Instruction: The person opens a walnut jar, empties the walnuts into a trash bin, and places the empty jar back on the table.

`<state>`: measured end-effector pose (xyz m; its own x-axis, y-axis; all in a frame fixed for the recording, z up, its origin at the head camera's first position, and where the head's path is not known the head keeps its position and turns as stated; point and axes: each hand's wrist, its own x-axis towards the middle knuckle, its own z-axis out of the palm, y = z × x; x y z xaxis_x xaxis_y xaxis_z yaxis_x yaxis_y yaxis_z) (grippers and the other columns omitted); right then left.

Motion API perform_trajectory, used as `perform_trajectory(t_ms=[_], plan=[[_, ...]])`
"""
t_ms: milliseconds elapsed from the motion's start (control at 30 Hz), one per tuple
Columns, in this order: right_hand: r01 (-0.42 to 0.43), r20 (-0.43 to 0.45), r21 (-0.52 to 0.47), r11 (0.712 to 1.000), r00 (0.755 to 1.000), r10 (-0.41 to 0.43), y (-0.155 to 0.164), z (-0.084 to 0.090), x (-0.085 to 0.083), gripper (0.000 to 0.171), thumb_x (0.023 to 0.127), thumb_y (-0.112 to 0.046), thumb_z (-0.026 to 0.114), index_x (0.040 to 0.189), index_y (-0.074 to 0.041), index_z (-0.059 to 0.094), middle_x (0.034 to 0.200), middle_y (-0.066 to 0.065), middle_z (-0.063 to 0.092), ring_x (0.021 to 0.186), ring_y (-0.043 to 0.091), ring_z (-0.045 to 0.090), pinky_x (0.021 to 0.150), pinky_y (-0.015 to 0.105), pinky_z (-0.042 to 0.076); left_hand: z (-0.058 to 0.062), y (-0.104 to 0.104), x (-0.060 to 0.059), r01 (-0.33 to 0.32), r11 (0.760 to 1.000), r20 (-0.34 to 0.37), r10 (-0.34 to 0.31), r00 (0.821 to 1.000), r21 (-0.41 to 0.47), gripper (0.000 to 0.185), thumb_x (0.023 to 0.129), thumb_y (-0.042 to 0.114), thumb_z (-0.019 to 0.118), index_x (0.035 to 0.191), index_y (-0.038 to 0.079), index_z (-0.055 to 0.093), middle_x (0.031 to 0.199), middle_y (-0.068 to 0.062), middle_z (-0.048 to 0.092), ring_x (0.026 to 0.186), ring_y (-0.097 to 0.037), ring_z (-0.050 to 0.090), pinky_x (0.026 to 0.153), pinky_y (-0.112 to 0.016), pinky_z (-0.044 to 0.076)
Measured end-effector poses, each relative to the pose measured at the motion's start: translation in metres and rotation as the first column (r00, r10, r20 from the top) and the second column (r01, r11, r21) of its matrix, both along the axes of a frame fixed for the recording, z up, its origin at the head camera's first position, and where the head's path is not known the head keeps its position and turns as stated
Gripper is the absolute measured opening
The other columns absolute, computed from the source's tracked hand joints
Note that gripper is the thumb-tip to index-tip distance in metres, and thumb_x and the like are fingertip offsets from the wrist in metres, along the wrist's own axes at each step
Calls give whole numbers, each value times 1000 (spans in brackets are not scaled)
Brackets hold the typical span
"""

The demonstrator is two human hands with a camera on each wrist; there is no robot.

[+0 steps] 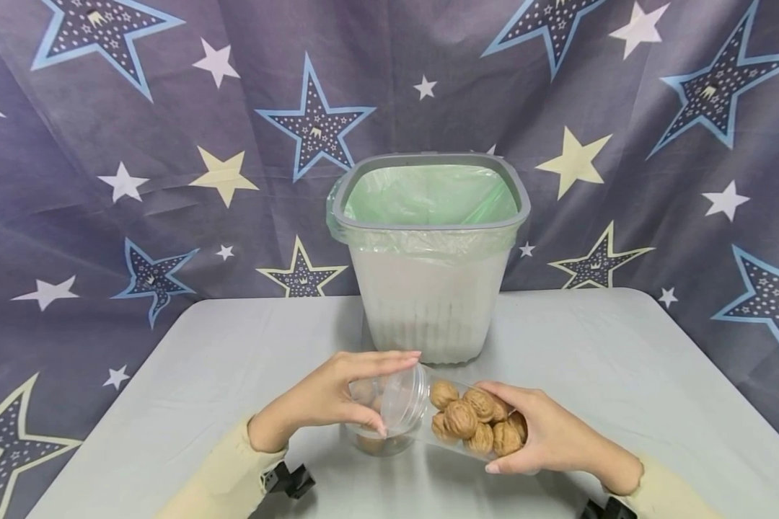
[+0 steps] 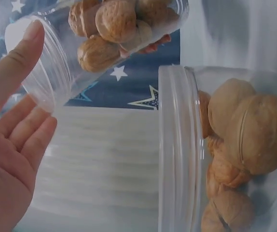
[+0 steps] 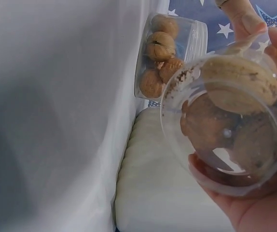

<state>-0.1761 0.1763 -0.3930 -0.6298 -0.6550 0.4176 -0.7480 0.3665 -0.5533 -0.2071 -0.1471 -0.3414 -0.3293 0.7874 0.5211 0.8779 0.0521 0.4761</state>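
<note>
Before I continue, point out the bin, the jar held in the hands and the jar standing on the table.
Bin (image 1: 430,292): head view, front wall.
Held jar (image 2: 57,55): left wrist view, ridged end.
Standing jar (image 2: 179,150): left wrist view, ridged top.

both forearms (image 1: 221,465) angle inward. the left hand (image 1: 327,393) grips with thumb and fingers spread wide; the right hand (image 1: 548,436) grips with thumb extended.

Behind the pale, round-cornered table (image 1: 169,404) and along both its sides, I see a dark purplish-blue cloth (image 1: 389,72) hanging in soft folds, scattered with white, yellow and blue-edged stars (image 1: 574,163).
</note>
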Motion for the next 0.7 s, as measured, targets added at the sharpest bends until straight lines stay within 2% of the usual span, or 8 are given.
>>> perform_trajectory(t_ms=[200,333,433,533,700], plan=[[40,-10,5,999,999,-40,0,-1,0,82,64,-42,86,131,-8,51,113,-6,64,98,7,61,86,28,51,-1,1,4,-110,994,46,109,993,3,85,62,25,84,137,4,49,136,-12,52,124,-24,51,103,-35,40],[68,-25,14,998,997,-67,0,-1,1,84,64,-43,85,131,-7,51,114,-4,64,98,8,61,86,29,51,-1,3,8,-186,982,126,183,975,9,86,59,23,87,135,6,52,133,-10,55,118,-22,56,98,-33,45],[90,-51,13,996,995,-89,0,-1,1,84,62,-44,86,130,-8,52,114,-4,64,97,8,61,85,30,52,1,5,11,-245,970,221,239,945,0,84,58,20,88,134,6,53,131,-10,57,111,-21,60,94,-31,48],[111,-72,14,994,991,-110,0,-1,1,84,62,-45,86,130,-9,52,113,-5,64,96,7,61,83,30,52,2,7,14,-294,956,284,289,914,-27,81,61,20,87,133,5,53,127,-13,59,102,-20,65,90,-29,51],[148,-64,23,989,987,-146,-1,-1,2,84,61,-46,86,129,-9,52,111,-6,64,95,6,61,82,30,53,5,10,18,-371,926,322,374,870,-72,74,66,26,85,130,1,56,116,-17,65,93,-19,68,81,-25,54]])
